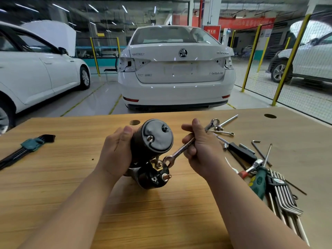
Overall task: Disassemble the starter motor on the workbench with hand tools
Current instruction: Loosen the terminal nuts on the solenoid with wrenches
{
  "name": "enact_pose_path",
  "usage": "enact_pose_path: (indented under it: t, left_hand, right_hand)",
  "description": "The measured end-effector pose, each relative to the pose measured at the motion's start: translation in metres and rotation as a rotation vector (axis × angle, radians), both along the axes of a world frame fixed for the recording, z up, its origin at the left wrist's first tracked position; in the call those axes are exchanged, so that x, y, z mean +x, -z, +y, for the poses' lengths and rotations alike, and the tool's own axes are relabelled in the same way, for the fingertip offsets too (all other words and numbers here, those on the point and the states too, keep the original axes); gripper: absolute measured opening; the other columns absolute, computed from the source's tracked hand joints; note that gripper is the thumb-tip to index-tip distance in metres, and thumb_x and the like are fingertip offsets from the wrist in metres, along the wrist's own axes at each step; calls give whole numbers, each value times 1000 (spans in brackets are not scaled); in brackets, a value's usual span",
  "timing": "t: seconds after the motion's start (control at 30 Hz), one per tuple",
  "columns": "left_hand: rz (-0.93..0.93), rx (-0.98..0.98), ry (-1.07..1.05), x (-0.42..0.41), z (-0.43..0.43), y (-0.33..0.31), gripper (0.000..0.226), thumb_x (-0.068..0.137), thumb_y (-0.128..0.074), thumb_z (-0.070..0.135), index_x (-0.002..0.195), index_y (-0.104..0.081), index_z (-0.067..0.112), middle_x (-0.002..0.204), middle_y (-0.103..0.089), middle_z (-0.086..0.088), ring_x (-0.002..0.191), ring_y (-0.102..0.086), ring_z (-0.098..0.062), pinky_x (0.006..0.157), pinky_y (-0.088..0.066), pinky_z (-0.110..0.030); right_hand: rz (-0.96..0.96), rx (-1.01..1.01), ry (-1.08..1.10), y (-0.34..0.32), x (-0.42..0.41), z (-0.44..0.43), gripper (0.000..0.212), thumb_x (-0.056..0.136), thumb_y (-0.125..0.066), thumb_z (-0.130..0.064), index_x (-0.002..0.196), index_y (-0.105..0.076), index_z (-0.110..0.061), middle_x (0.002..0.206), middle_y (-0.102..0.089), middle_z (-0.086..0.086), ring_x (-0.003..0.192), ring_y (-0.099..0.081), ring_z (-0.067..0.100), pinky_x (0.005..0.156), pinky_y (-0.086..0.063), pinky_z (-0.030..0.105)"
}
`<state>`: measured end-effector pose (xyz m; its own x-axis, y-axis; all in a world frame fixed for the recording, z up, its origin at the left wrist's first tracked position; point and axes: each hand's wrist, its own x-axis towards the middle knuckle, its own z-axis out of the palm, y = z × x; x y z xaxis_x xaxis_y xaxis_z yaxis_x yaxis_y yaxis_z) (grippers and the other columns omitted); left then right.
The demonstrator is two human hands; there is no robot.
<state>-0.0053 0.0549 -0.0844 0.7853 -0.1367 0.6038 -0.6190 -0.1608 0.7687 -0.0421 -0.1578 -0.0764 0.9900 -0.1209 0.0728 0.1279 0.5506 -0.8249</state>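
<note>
Forearms forward, left grip (116,150) and right grip (201,148) each in a curl.

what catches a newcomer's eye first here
First, the black starter motor at the centre of the workbench: the left hand grips it while the right hand holds a combination wrench with its open end at a terminal stud. Behind stands a white sedan, tail lights removed; hand tools lie scattered at right.
</note>
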Motion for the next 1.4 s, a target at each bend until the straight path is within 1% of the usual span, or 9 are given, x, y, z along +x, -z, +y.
enact_pose_path:
  t: [0.13,0.27,0.33,0.5,0.67,0.87,1.13,1.33,1.4]
  left_hand:
    - [-147,-48,-52,-2,-1,5,47,98,-27,65,73,-63,47,67,-57,17,63,-48,-1,62,-35,-27]
    - [-145,-43,-91,-3,-3,3,51,96,-25,69,65,-59,46,60,-53,11,58,-46,-10,56,-37,-33]
    - [-134,-1,-144,-3,-7,1,51,96,-26,65,60,-56,44,56,-50,11,55,-43,-6,55,-36,-34]
    - [-192,43,-168,-2,-15,-4,44,95,-27,44,71,-61,59,60,-56,27,58,-49,8,53,-31,-8]
    - [-185,16,-113,6,-16,-1,43,94,-29,44,73,-63,58,59,-56,24,58,-48,5,53,-32,-14]
    - [-133,-67,-51,5,-14,0,41,90,-31,47,69,-66,50,59,-58,22,59,-50,4,56,-35,-16]
    - [-62,-172,-63,-1,-7,2,41,86,-32,53,76,-71,47,71,-68,14,71,-59,-6,67,-45,-33]
    - [-28,-204,-75,-7,-7,1,41,83,-30,50,70,-69,46,65,-63,19,66,-56,1,60,-42,-18]
    - [-8,-228,-52,-9,-9,0,40,80,-31,49,64,-68,42,60,-60,19,63,-53,0,60,-40,-23]
  right_hand:
    - [1,135,-94,-3,-1,4,40,81,-60,-45,93,-68,-9,60,-58,2,34,-37,6,33,-32,17]
    - [-49,86,-214,-6,-2,16,40,82,-57,-45,93,-61,-8,57,-56,2,34,-37,7,35,-32,18]
    - [-63,61,-206,-6,-2,20,40,81,-56,-47,91,-61,-8,56,-55,2,34,-37,8,36,-32,19]
    - [-47,60,-110,-10,4,16,42,78,-54,-51,84,-62,-10,51,-53,0,31,-33,8,33,-29,17]
    - [-8,68,-120,-8,5,17,44,80,-53,-52,86,-61,-10,50,-53,-1,31,-34,7,32,-30,18]
    - [69,129,16,-5,-5,14,44,97,-44,-48,86,-60,-9,52,-54,1,32,-34,6,32,-28,17]
    - [103,181,36,-3,-24,31,43,98,-43,-46,87,-57,-7,55,-55,2,35,-36,7,35,-29,17]
    - [107,188,88,-1,-36,33,43,99,-44,-45,88,-58,-6,57,-56,4,37,-38,7,37,-32,16]
    - [158,189,115,1,-38,35,40,100,-44,-44,89,-59,-7,57,-57,2,37,-38,6,37,-33,16]
